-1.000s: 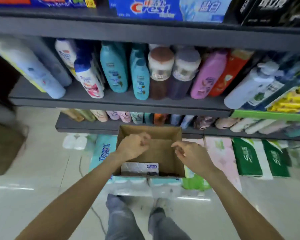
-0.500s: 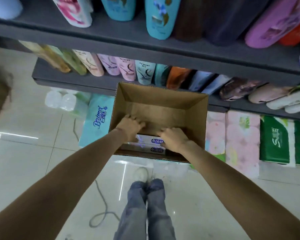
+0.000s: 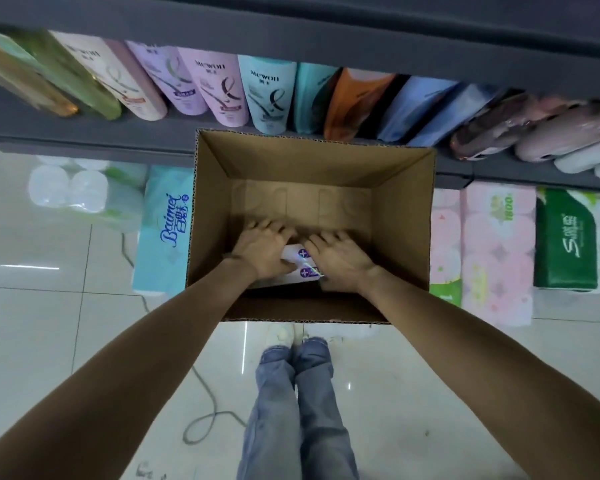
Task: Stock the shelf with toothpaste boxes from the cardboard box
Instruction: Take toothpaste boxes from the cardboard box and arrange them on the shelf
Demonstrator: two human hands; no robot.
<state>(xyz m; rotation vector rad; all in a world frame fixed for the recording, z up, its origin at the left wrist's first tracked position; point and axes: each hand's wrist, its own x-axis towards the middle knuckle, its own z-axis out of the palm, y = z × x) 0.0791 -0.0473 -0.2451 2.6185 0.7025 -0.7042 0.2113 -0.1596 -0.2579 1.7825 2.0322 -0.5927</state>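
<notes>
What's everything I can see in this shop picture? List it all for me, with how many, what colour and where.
Cardboard box: one, brown, open, on the floor below the shelf.
Toothpaste boxes: at least two, white with purple marks, inside the cardboard box, partly hidden by the hands.
Shelf: one, dark grey, across the top.
Bottles: a row, gold, green, cream, lilac, teal, orange and blue, on the shelf.
Tissue pack: one, light blue, left of the box.
Pink packs: several, right of the box.
Green packs: at least one, far right.
Cable: one, grey, on the floor.
Jeans legs: two, blue, bottom centre.
Left hand: inside the box, on the toothpaste boxes.
Right hand: inside the box, likewise.
</notes>
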